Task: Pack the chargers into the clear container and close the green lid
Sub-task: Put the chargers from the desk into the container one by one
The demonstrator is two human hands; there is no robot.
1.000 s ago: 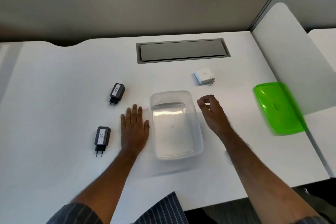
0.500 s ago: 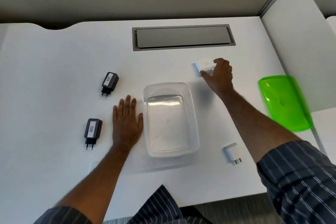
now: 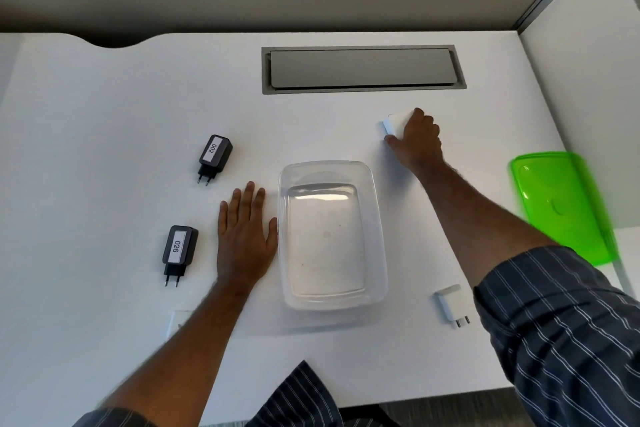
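Nearest me, just right of the clear container, lies a small white charger, prongs toward me; it looks light and rigid, best taken by its flat sides rather than the pins. My left hand rests flat on the bench, fingers straight and together, thumb just touching the container's left wall (thin, slick plastic that would likely skate if bumped). Left of the container sit the black charger marked 026 and, farther off, the one marked 002. The green lid lies well right of the container. Beyond the container's far right corner, my right hand reaches out, arm extended, fingers curled over the square white charger, thumb against its near edge. Hard, smooth and blocky, it should lift cleanly by opposite faces.
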